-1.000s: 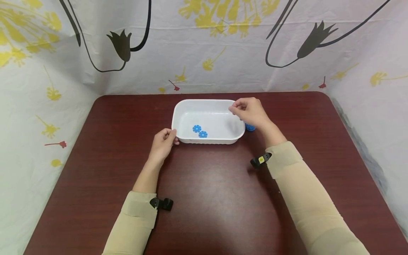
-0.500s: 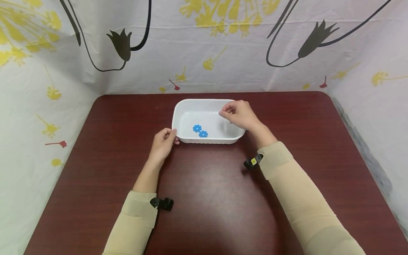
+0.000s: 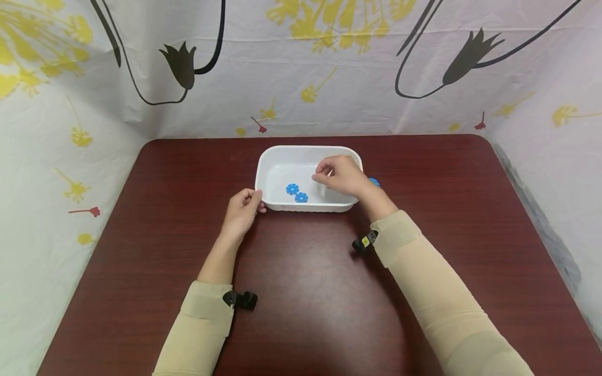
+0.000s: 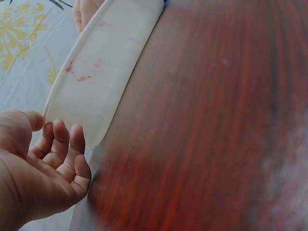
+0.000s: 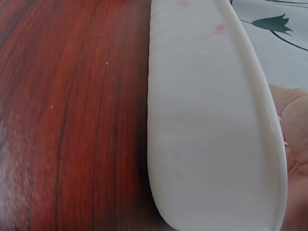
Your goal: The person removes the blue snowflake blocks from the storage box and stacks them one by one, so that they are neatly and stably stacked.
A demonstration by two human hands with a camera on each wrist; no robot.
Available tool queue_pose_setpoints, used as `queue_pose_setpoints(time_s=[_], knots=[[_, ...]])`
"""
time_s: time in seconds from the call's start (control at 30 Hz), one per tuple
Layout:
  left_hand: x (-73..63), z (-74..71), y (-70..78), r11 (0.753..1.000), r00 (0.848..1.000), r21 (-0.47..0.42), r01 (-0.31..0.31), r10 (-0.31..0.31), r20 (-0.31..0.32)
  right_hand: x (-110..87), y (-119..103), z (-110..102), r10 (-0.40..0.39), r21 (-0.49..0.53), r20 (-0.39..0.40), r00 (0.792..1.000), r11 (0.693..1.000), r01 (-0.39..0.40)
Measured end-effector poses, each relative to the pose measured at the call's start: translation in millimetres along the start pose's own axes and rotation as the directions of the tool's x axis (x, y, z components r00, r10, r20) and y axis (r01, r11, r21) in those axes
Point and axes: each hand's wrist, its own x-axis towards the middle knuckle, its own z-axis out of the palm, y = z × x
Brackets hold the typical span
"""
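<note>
A white plastic tray (image 3: 310,208) stands near the table's far edge. My left hand (image 3: 241,211) grips its front left corner; in the left wrist view the thumb tip is on the rim and the fingers curl by the outer wall. Inside lie two blue notched plastic discs, snowflake building pieces, a rear one (image 3: 292,189) and a front one (image 3: 301,197). My right hand (image 3: 345,176) reaches over the tray's right side, to the right of these discs, thumb and forefinger slightly apart and no piece showing between them. The right wrist view shows mostly the tray's outside wall, hiding the fingers.
Beyond the tray's right end, partly behind my right wrist, another blue piece (image 3: 374,181) shows on the dark red wooden table (image 3: 301,282). A white flower-printed cloth (image 3: 301,68) hangs behind and on both sides.
My right hand has moved left and lower, from the tray's right rim into the space over its inside. The left hand stays at the corner, and both discs lie where they were.
</note>
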Motion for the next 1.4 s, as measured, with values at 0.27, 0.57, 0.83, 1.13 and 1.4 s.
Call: queue_pose_setpoints(time_s=[0.27, 0.57, 0.83, 1.13, 1.4], knots=[[-0.1, 1.1, 0.0, 1.0, 1.0, -0.008, -0.008, 0.008, 0.0, 3.0, -4.3, 8.8, -0.018, -0.022, 0.039, 0.999, 1.0, 0.019], [0.2, 0.9, -0.7, 1.0, 1.0, -0.004, -0.004, 0.004, 0.001, 6.0, -9.9, 17.3, 0.026, -0.063, 0.111, 0.993, 0.998, -0.019], [0.3, 0.7, -1.4, 1.0, 1.0, -0.004, -0.003, 0.003, 0.002, 9.3, -11.6, 26.2, 0.046, -0.088, 0.163, 0.986, 0.996, -0.032], [1.2, 0.6, -1.2, 1.0, 1.0, 0.009, 0.004, -0.004, 0.002, 13.5, -10.0, 32.4, 0.054, -0.144, 0.23, 0.972, 0.989, -0.021], [2.1, -0.2, -2.6, 1.0, 1.0, 0.004, 0.007, -0.007, 0.002, 18.3, -12.7, 37.6, 0.033, -0.172, 0.279, 0.96, 0.985, 0.016]])
